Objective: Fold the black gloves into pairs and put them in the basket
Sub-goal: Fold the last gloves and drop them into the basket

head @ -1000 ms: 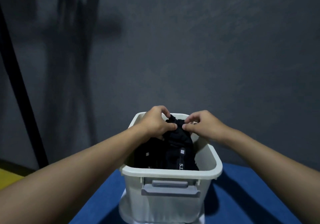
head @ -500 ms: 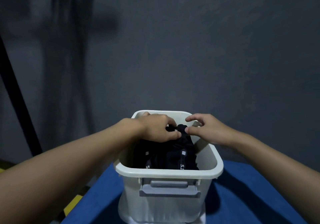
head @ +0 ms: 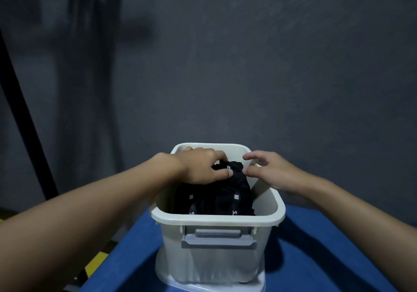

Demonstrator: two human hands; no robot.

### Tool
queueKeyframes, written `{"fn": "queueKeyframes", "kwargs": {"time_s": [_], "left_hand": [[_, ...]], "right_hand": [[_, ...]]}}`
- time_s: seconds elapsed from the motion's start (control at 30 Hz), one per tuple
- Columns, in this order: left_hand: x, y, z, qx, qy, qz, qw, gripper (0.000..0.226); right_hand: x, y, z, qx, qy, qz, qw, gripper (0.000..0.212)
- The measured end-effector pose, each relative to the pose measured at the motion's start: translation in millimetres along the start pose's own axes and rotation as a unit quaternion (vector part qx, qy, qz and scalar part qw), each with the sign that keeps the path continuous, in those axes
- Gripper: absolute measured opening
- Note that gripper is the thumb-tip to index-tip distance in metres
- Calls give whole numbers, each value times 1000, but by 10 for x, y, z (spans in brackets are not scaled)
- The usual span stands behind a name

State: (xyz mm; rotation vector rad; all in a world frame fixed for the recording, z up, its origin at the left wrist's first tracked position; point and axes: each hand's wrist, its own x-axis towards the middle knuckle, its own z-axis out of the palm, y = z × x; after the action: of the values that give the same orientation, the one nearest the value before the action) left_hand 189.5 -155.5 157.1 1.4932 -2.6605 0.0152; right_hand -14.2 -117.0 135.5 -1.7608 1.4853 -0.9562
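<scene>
The near wall of the basket point(head: 216, 218) hides the lower part of the black gloves point(head: 234, 185). Their white lettering point(head: 234, 212) is cut off at the rim and unreadable. The left hand point(head: 198, 167) covers the pile's upper left.

Dim, bluish light leaves the pale basket point(head: 217, 219) the brightest thing in a murky frame. Tall soft shadows streak the grey wall point(head: 270, 66) above and left of the basket (their source lies out of view); another pools on the blue surface point(head: 320, 253) to its right. The black gloves point(head: 228, 192) inside merge into one dark mass. Forearms point(head: 90, 212) below the basket bow with wide-lens distortion; detail is soft.
</scene>
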Motion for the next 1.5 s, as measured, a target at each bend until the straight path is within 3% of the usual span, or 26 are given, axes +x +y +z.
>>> {"fn": "queueKeyframes", "kwargs": {"time_s": [0.2,0.33,0.43,0.6,0.73,0.83,1.27,1.5], "left_hand": [[-183,-60,-154,-10,51,-35,998,49],[-408,-182,-142,-123,89,-32,988,35],[-517,-148,-89,-209,119,-24,970,26],[-580,-13,-126,-367,198,-37,908,56],[-617,78,-182,-405,243,-43,880,51],[-629,242,-327,-412,268,-46,870,50],[-545,1716,-312,-449,200,-24,870,52],[-566,2539,-5,-415,125,41,900,46]], "right_hand": [[-311,-40,4,12,13,2,1000,49],[-746,-71,44,87,42,-19,995,41],[-1060,-48,174,175,57,-42,982,42],[-1177,-52,414,249,98,-58,962,62],[-1161,-171,360,251,160,-77,952,77],[-1173,-221,181,249,190,-85,946,77],[-1795,429,-1001,301,261,-4,917,57],[-2199,973,-1724,293,296,74,906,43]]}}
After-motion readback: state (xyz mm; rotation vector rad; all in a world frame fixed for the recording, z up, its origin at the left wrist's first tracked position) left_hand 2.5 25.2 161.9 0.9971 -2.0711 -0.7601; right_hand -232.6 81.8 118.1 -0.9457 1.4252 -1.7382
